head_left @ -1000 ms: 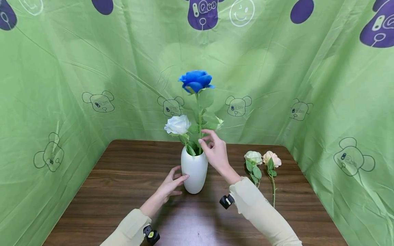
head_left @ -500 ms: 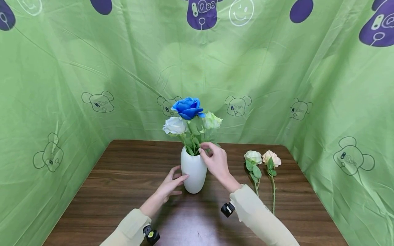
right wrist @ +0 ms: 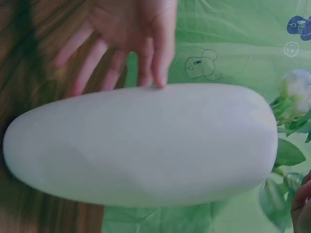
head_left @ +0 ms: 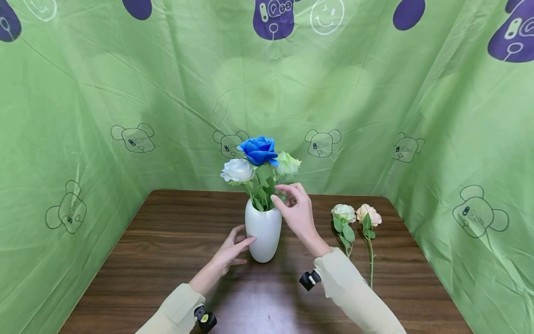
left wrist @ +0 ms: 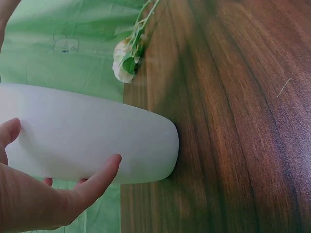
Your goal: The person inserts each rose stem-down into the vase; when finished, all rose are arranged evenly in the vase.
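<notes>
A white vase (head_left: pixel 263 234) stands upright on the table, holding a blue rose (head_left: pixel 259 151), a white rose (head_left: pixel 238 170) and a pale green rose (head_left: pixel 288 163). My left hand (head_left: pixel 228 251) rests against the vase's left side, thumb on the front and fingers spread. In the right wrist view, fingertips of the left hand (left wrist: pixel 53 204) touch the vase wall. Beside the stems, above the vase's right rim, my right hand (head_left: pixel 297 208) has thumb and forefinger apart, nothing visibly pinched. The lower stems are hidden inside the vase.
Two loose roses lie to the right on the brown wooden table (head_left: pixel 167 232): a cream rose (head_left: pixel 344 213) and a peach rose (head_left: pixel 369 215). Green printed cloth (head_left: pixel 354 102) surrounds the table at the back and both sides.
The blue rose has dropped lower into the vase, then shifted slightly right. My right hand has let go of its stem and moved a little right. The left hand has kept still.
</notes>
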Tool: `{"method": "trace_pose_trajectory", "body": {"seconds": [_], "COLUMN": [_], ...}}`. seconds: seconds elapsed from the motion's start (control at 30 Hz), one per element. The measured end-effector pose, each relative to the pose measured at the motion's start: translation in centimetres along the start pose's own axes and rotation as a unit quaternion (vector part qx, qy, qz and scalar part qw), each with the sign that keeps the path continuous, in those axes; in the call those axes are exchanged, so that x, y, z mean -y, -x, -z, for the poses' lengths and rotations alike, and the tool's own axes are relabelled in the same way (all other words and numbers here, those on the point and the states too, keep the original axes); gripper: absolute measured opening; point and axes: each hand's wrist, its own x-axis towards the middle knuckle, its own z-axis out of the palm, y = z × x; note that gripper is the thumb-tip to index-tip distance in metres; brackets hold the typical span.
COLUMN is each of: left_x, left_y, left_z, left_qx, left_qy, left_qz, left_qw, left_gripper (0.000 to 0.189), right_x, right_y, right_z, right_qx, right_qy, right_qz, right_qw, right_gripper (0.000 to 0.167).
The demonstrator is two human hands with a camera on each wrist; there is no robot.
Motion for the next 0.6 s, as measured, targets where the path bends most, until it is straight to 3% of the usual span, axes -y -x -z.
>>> {"method": "trace_pose_trajectory", "body": {"seconds": [0.23,0.33,0.47,0.6], "left_x": [0.0,0.0,0.1,0.2], "left_y": [0.0,0.0,0.0,0.0], "left_z": [0.0,0.1,0.0,0.1], "left_qx": [0.0,0.0,0.002,0.004], "left_qy": [0.001,0.002,0.002,0.003], "left_qz": [-0.001,0.0,0.001,0.0], "left_qw": [1.0,1.0,1.0,1.0], "left_gripper": [0.073,0.073,0.074,0.073], "right_x": [-0.8,-0.7,-0.6,-0.4], "right_y": [-2.3,-3.3,-4.3,-5.0], "right_z": [-1.3,-1.7,-2.3,-2.7], "right_qx": [-0.03,0.005,0.058,0.086], "right_qy": [-0.003,-0.018,-0.043,-0.045], "right_qz": [-0.033,-0.077,-0.145,-0.165], "right_qw": [0.999,0.9969,0.9868,0.9816], "right_gripper": [0.018,0.02,0.02,0.02]}}
